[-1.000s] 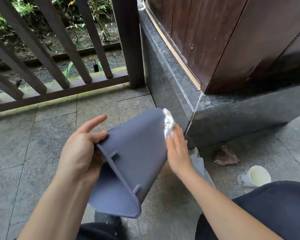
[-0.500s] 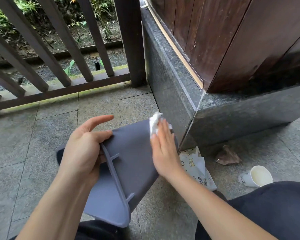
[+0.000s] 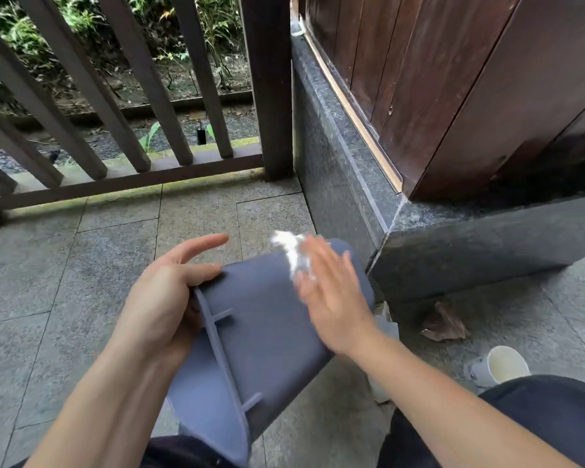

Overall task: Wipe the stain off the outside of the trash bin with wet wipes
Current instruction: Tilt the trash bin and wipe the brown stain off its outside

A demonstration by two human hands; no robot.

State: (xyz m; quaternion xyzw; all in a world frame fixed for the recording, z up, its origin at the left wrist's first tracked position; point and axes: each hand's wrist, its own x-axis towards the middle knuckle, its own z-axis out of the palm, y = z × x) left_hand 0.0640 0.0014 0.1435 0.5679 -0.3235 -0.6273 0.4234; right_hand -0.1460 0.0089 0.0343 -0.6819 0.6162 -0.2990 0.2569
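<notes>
Right now I am looking down at my two hands and the trash bin (image 3: 267, 336) between them. The bin is blue-grey and it is lying on its side up off the floor (image 3: 81, 298), with its open end pointing back at me and its bottom end pointing away.

My left hand (image 3: 164, 298) is holding the bin at its rim. The thumb is lying on the outside wall and some fingers are curling in at the rim. The pointer finger is sticking out straight, past the bin and touching nothing.

My right hand (image 3: 331, 298) is lying flat on the top of the bin's outside, near the far end. Its fingers are straight and a little spread, and they look blurry. They are pressing a white wet wipe (image 3: 293, 251) down on the bin. The wipe is crumpled, and part of it is poking out past my fingertips. I cannot tell where the stain is.

Just under my right wrist, a bit of a white pack (image 3: 387, 327) is peeking out from behind the bin. I cannot tell what it says. Out past my right arm, a brown dry leaf (image 3: 444, 324) is lying on the floor, and a white paper cup (image 3: 500, 366) is lying nearer to my dark trouser leg (image 3: 520, 420). Beyond my right hand is a grey stone step (image 3: 470, 238). Beyond my left hand is a brown railing (image 3: 122, 184).
</notes>
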